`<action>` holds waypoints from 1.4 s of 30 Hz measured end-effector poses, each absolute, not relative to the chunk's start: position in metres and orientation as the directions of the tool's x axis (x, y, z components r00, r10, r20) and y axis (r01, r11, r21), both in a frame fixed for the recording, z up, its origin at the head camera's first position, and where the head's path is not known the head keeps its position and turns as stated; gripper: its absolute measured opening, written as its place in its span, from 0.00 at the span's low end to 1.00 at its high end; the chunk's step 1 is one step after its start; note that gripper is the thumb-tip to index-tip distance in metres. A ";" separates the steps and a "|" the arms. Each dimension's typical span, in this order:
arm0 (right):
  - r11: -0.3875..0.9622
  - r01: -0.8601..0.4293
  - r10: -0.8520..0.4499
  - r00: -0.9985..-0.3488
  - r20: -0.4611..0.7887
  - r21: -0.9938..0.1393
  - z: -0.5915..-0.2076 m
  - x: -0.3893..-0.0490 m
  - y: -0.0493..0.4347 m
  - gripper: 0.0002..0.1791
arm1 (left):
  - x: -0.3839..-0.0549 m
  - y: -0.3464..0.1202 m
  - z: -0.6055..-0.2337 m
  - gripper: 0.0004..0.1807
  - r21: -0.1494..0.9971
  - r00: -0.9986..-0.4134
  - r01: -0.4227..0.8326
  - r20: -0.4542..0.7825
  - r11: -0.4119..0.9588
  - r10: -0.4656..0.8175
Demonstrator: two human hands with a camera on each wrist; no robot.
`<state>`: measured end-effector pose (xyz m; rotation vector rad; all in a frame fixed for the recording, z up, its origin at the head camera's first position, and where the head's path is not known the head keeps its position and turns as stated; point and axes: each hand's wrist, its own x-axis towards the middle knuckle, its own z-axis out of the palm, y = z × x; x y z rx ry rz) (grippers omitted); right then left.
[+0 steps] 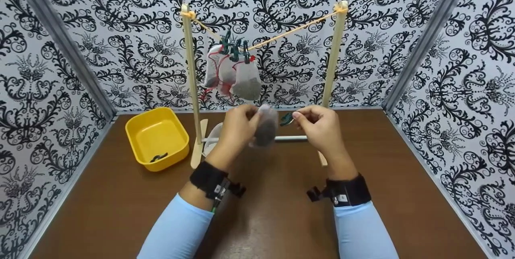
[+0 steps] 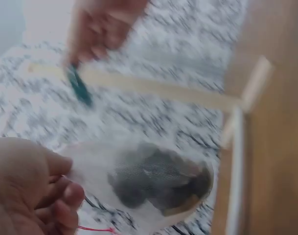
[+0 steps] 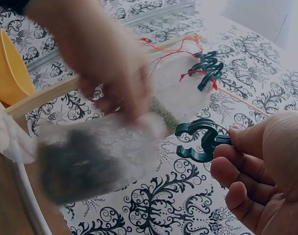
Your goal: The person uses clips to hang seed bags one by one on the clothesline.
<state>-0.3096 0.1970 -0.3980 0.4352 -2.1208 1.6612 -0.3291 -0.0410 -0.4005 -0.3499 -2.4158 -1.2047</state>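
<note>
My left hand [image 1: 238,126] pinches the top of a white mesh pouch [image 1: 266,128], which hangs with dark contents in its lower part. In the left wrist view this pouch [image 2: 158,181] looks sheer, and a red string [image 2: 97,229] shows below it. To its right, my right hand [image 1: 322,126] holds a dark green clip [image 1: 287,119] between thumb and finger. The right wrist view shows the clip [image 3: 200,141] with its jaws apart, gripping nothing. Several filled pouches [image 1: 246,82] with red strings hang from a cord [image 1: 297,31] by green clips [image 1: 236,50].
Two upright wooden posts [image 1: 333,58] carry the cord, joined low down by a white rod [image 1: 291,138]. At left stands a yellow bin [image 1: 157,138] with dark clips [image 1: 159,157] inside. Another white pouch [image 1: 213,136] lies by the left post, partly behind my left hand.
</note>
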 end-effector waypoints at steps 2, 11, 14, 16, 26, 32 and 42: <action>0.251 -0.486 0.014 -0.863 0.505 -0.837 -0.397 -0.309 0.198 0.03 | -0.326 -0.035 -0.381 0.09 0.711 -0.849 0.440 0.528 0.548 -0.004; 0.229 -0.502 0.071 -0.846 0.529 -0.834 -0.392 -0.303 0.201 0.04 | -0.342 -0.019 -0.322 0.09 0.798 -0.796 0.455 0.564 0.396 -0.220; 0.226 -0.522 0.094 -0.829 0.552 -0.822 -0.387 -0.304 0.202 0.04 | -0.348 -0.016 -0.313 0.08 0.832 -0.804 0.430 0.530 0.352 -0.270; 0.242 -0.539 0.107 -0.811 0.574 -0.807 -0.379 -0.306 0.201 0.05 | -0.352 -0.014 -0.310 0.09 0.839 -0.800 0.417 0.522 0.350 -0.297; 0.485 -0.583 0.013 -0.740 0.672 -0.652 -0.256 -0.344 0.168 0.11 | -0.358 -0.012 -0.307 0.08 0.844 -0.779 0.391 0.516 0.369 -0.356; 0.628 -0.495 -0.076 -0.807 0.586 -0.600 -0.207 -0.379 0.143 0.13 | -0.360 -0.010 -0.308 0.09 0.820 -0.762 0.392 0.543 0.417 -0.353; 0.696 -0.341 -0.197 -0.937 0.288 -0.632 -0.196 -0.396 0.136 0.12 | -0.362 -0.012 -0.304 0.07 0.808 -0.770 0.380 0.546 0.451 -0.330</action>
